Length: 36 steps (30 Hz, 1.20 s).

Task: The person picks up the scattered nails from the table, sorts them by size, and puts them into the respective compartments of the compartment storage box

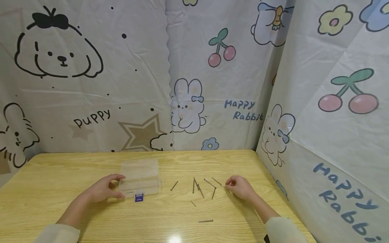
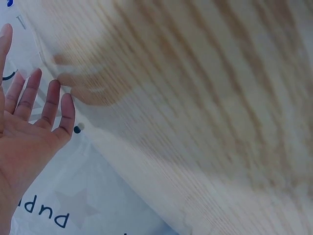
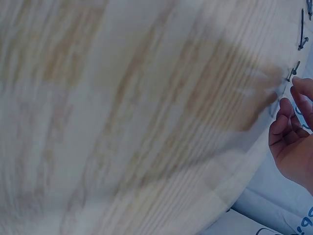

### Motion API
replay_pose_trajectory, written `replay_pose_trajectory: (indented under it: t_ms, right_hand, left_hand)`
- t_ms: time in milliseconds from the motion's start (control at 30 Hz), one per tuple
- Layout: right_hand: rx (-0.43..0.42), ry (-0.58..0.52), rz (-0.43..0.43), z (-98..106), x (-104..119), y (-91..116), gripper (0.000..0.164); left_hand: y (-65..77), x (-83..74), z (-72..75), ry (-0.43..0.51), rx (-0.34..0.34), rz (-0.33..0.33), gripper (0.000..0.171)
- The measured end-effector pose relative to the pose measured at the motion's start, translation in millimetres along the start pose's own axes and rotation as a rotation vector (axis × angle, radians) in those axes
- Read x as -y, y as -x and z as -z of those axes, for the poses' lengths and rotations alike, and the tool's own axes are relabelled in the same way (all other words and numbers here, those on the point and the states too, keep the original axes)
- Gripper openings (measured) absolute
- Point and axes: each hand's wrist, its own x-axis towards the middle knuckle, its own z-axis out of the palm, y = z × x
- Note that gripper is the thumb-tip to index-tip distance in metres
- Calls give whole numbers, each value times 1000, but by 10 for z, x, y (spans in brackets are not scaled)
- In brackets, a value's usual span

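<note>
In the head view my left hand [image 1: 101, 189] rests at the left edge of a clear plastic box [image 1: 139, 170], its fingers and thumb spread and touching the side. A purple latch [image 1: 138, 197] sits on the box's front edge. One thin nail [image 1: 129, 192] shows at the box's front left. My right hand [image 1: 241, 187] pinches a small nail [image 1: 223, 186] between thumb and fingertips, mostly hidden by them. Left of that hand, several dark nails [image 1: 209, 183] lie scattered. The left wrist view shows the left hand's fingers [image 2: 51, 103] loosely extended; the right hand's fingers [image 3: 283, 120] look curled.
A long nail [image 1: 205, 221] lies nearer the front of the wooden table [image 1: 146, 219], and a short one [image 1: 193, 204] lies behind it. Another nail [image 1: 174, 185] is just right of the box. Printed cloth [image 1: 136, 84] hangs behind the table and along its right side.
</note>
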Motion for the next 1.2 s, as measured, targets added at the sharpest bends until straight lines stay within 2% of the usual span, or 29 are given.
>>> replay_pose_trajectory:
  t_ms: [200,467,700,900,1200]
  right_hand:
    - [-12,11,-10,-51,-20,9,4]
    - [-22,26,22,-78,-38,28,5]
    - [-30,27,14,-89,-35,43,5]
    - [-32,10,20,-65,-5,36,5]
    - [-24,4,66,-45,121,-19,4]
  left_hand:
    - [-7,-14,-7,10,2,15,77]
    - [-7,-13,-11,6,2,9,77]
    - [-2,-10,-18,11,10,5,78]
    - [11,-25,-21,13,-3,22,79]
    - [22,-30,-8,1,-8,10,78]
